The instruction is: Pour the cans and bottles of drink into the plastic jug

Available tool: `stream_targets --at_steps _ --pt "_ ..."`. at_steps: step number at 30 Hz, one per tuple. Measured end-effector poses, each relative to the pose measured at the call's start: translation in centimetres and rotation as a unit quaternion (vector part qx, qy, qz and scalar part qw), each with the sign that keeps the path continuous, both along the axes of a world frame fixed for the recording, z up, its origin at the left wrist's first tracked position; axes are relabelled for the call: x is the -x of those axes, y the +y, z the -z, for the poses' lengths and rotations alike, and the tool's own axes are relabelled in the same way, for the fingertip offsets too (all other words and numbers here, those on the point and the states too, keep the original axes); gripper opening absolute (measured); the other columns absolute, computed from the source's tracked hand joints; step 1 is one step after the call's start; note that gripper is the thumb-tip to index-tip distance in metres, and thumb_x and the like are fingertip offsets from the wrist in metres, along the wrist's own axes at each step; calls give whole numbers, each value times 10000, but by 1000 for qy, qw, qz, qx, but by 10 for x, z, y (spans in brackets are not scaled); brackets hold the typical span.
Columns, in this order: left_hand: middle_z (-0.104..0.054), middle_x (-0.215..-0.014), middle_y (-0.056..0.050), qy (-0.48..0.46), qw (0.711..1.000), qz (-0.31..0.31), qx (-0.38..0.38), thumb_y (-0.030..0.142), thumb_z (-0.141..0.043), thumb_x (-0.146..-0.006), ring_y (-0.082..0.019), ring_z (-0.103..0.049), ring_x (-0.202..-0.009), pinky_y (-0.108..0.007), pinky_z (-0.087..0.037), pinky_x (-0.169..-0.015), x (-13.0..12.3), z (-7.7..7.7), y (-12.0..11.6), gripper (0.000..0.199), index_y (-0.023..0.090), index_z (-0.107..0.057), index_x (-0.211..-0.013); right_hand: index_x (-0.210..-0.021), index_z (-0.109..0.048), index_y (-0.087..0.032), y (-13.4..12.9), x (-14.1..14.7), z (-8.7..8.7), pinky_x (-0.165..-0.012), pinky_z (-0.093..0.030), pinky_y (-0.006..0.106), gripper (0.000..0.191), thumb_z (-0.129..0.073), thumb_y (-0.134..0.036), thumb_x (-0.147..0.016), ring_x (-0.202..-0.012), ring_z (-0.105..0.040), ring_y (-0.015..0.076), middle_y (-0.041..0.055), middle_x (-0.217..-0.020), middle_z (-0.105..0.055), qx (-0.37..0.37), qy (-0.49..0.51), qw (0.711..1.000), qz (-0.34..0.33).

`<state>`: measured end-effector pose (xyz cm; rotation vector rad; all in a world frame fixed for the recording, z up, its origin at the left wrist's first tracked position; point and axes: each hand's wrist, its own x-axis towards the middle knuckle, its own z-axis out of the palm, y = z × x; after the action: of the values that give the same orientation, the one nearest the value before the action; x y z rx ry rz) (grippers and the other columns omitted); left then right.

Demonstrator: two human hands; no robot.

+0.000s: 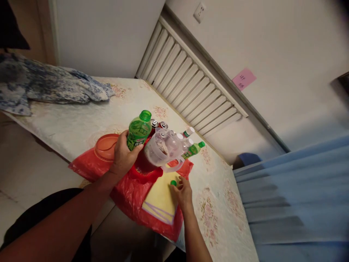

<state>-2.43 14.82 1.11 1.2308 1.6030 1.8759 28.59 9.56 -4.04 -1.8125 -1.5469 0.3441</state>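
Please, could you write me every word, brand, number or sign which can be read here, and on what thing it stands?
Nothing can be quoted with certainty.
Pink note on the wall: two short handwritten lines, too blurred.
Green bottle in the left hand: label lettering too small and blurred.
Green-capped bottle and white-capped bottle: labels too small.
Cans: no legible marking.

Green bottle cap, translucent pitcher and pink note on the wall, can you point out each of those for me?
Green bottle cap (173, 183): head view, middle of the cap.
Translucent pitcher (155, 154): head view, side wall of its body.
Pink note (244, 78): head view, middle of the paper.
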Motion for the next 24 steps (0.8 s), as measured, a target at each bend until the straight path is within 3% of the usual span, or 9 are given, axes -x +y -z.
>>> stream_targets --at_steps 9,15,18,20,24 --pt "-620 -1154 -90 40 999 -4 -17 381 -692 -745 -303 -593 -1089 -457 -471 -1006 -3 3 -25 564 166 -522 -1238 -934 -692 -201 -14 18 17 -788 -486 374 178 -622 -269 -786 -837 -601 253 77 -893 -651 -51 -97 994 5" --pt "-614 -1169 -81 55 998 21 -21 400 -705 -735 -307 -609 -1060 -441 -506 -948 -15 3 -56 598 194 -499 -1257 -948 -639 -197 -22 21 29 -739 -460 338 163 -590 -312 -842 -782 -557 221 61 -880 -620 -77 -54 995 36" --pt "-614 -1126 -67 59 995 75 -22 407 -699 -749 -301 -626 -1004 -431 -531 -896 -29 4 -72 567 232 -482 -1243 -939 -628 -201 -23 22 28 -765 -456 343 141 -592 -306 -853 -812 -563 227 63 -894 -620 -85 -40 995 29" --pt "-601 -1132 -68 64 987 143 -32 389 -689 -766 -295 -628 -991 -427 -540 -880 -42 6 -81 555 256 -458 -1253 -933 -620 -205 -23 23 26 -774 -456 342 132 -592 -310 -858 -824 -564 227 64 -899 -621 -90 -29 995 28" --pt "-561 -1194 -99 57 963 256 -56 332 -656 -793 -307 -597 -1089 -449 -514 -951 -75 18 -88 552 265 -415 -1285 -923 -612 -207 -22 22 25 -778 -456 347 127 -567 -307 -859 -832 -561 231 68 -900 -624 -89 -20 995 35"
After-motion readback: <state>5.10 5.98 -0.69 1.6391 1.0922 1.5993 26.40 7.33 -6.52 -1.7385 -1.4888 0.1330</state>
